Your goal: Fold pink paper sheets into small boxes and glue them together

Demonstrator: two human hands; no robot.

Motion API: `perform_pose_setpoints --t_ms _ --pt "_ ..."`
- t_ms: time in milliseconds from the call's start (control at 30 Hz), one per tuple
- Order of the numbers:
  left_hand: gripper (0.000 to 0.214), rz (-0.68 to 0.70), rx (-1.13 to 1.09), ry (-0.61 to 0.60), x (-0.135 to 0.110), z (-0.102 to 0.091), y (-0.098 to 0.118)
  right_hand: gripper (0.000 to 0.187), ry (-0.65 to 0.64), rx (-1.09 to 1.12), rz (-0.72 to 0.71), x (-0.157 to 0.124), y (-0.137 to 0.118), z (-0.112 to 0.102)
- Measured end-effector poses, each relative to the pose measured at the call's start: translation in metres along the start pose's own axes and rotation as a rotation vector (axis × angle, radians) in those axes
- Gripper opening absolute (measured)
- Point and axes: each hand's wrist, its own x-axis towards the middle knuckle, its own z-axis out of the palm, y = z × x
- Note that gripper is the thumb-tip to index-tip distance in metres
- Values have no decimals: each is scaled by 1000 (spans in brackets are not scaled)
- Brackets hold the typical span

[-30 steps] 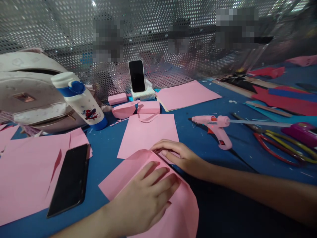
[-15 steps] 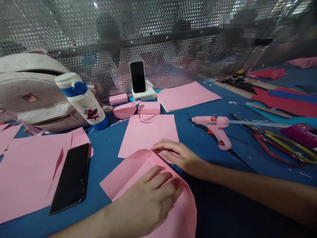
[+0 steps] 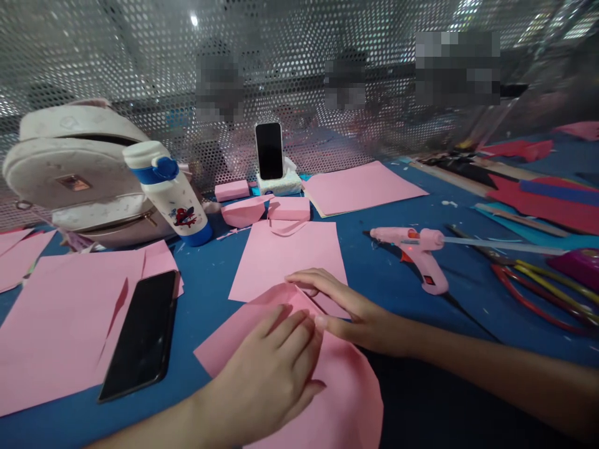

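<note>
A folded sheet of pink paper (image 3: pixel 346 386) lies in front of me, its right side curving up from the table. My left hand (image 3: pixel 271 368) rests over its inner face, bent fingers pressing near the fold and the thumb held apart from them. On the raised far edge, my right hand (image 3: pixel 355 312) pinches the paper, with its thumb on the near side and its fingers beyond. The two hands' fingertips almost meet at the fold. A flat pink sheet (image 3: pixel 290 255) lies just behind, partly covered by the right hand.
Right of my hands lie a pink glue gun (image 3: pixel 416 249) and scissors (image 3: pixel 538 293). A black phone (image 3: pixel 143 333) overlaps pink paper (image 3: pixel 60 318) on the left. A bottle (image 3: pixel 173 199), backpack (image 3: pixel 84 181), small pink paper boxes (image 3: pixel 289 208) and an upright phone (image 3: pixel 269 149) stand behind.
My left hand's fingers have shifted up and left along the fold, and its thumb now shows. My right thumb has come down onto the near side of the paper. The view has shifted slightly.
</note>
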Motion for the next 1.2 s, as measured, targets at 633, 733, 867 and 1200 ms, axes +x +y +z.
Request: perform_pose_setpoints --t_ms 633,733,867,1200 --pt "61 -35 97 38 -3 3 -1 46 10 16 30 1 -3 1" --pt "62 -42 100 34 -3 2 0 47 18 22 28 1 -3 1" --pt "64 -52 115 25 -2 3 0 47 23 19 22 1 -3 2" --pt "69 -84 153 5 -3 3 0 43 30 2 7 4 -7 2"
